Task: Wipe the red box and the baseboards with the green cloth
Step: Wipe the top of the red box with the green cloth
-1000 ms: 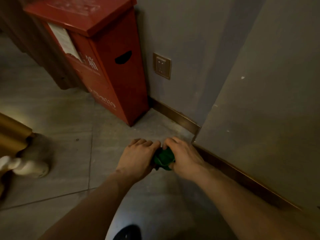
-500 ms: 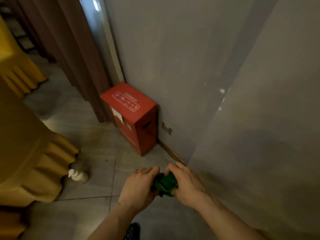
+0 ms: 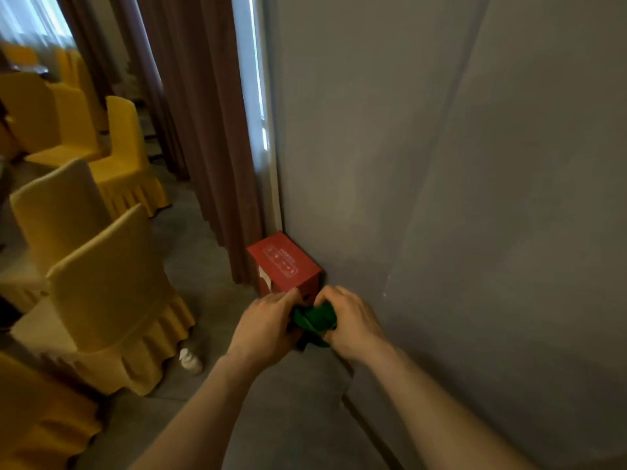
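The green cloth is bunched up between my two hands, held in the air above the floor. My left hand grips its left side and my right hand grips its right side. The red box stands on the floor against the grey wall, just beyond my hands, and its lower front is hidden behind them. A dark baseboard runs along the foot of the wall below my right forearm.
Several chairs in yellow covers crowd the left side. A small white bottle stands on the floor by the nearest chair. Brown curtains hang behind the red box. The grey wall fills the right.
The view has risen and pulled back from the floor, so the red box looks smaller and farther off. Both hands have stayed on the cloth and lifted with it.
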### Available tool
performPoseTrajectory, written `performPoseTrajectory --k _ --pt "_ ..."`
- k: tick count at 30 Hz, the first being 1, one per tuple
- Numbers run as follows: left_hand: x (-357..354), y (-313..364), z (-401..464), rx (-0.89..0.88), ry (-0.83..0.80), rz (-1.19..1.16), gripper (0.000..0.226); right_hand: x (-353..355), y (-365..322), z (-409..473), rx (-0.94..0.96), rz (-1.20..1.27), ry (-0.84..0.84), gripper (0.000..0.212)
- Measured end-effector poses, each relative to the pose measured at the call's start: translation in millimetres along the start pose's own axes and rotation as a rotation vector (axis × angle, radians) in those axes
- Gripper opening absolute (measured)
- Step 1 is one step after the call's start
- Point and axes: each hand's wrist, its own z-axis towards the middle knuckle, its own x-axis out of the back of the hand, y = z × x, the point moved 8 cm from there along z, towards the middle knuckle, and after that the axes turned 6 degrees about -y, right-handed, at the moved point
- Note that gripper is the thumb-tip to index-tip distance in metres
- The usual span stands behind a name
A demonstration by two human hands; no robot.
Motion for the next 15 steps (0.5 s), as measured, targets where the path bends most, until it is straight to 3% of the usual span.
performPoseTrajectory --k 4,15 --pt "42.1 -1.8 8.4 0.007 0.039 -0.037 0.038 29.5 -26.9 12.9 0.011 0.04 0.061 0.042" --pt "104.6 -68.1 55.9 -0.038 0.079 -0.031 0.024 49.2 -82.5 93.4 0.036 -0.029 0.146 0.042"
